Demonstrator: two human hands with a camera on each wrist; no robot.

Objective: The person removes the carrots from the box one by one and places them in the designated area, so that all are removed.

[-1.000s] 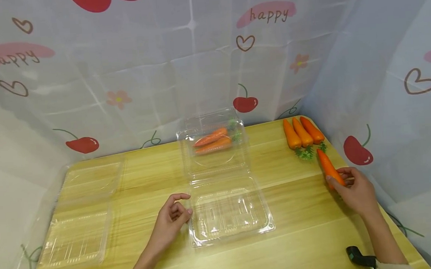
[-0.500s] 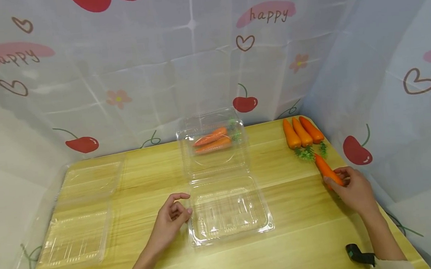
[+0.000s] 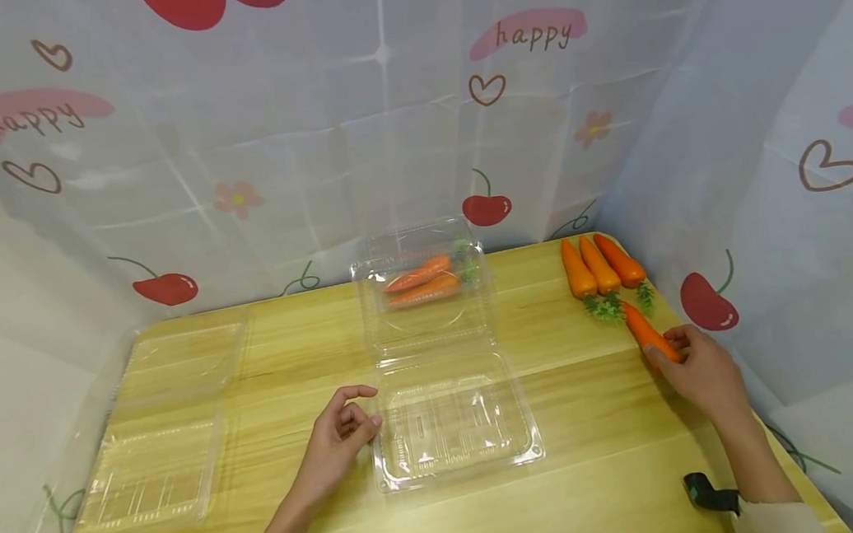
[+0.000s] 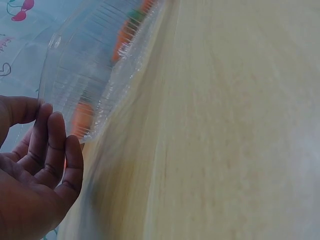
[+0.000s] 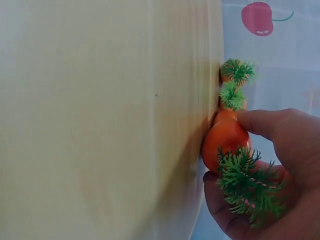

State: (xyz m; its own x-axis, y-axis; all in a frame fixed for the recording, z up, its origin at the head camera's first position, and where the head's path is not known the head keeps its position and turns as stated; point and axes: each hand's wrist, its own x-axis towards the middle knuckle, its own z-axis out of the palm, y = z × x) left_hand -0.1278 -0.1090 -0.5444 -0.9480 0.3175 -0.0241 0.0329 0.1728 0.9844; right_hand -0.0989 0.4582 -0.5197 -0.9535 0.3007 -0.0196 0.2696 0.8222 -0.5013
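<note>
In the head view, my right hand [image 3: 705,372] grips an orange carrot [image 3: 647,334] near its thick end, thumb on one side and fingers on the other. The carrot's tip points toward the green tops of the other carrots [image 3: 596,267] at the back right. Its leafy top [image 5: 250,182] hangs by the palm in the right wrist view. My left hand [image 3: 341,429] has relaxed, bent fingers, with index and thumb tips at the left rim of an opened clear plastic container [image 3: 447,414]. Its raised lid [image 3: 431,328] lies toward the back.
Behind the raised lid, two carrots [image 3: 423,283] show through clear plastic. Another opened clear container [image 3: 151,467] lies at the left. The wooden table [image 3: 597,469] meets a printed curtain [image 3: 315,159] at the back and right. A black strap piece [image 3: 706,495] sits at the right sleeve.
The carrot in my right hand has shifted slightly left, its tip now closer to the other carrots' green tops. My left hand and the container have stayed put.
</note>
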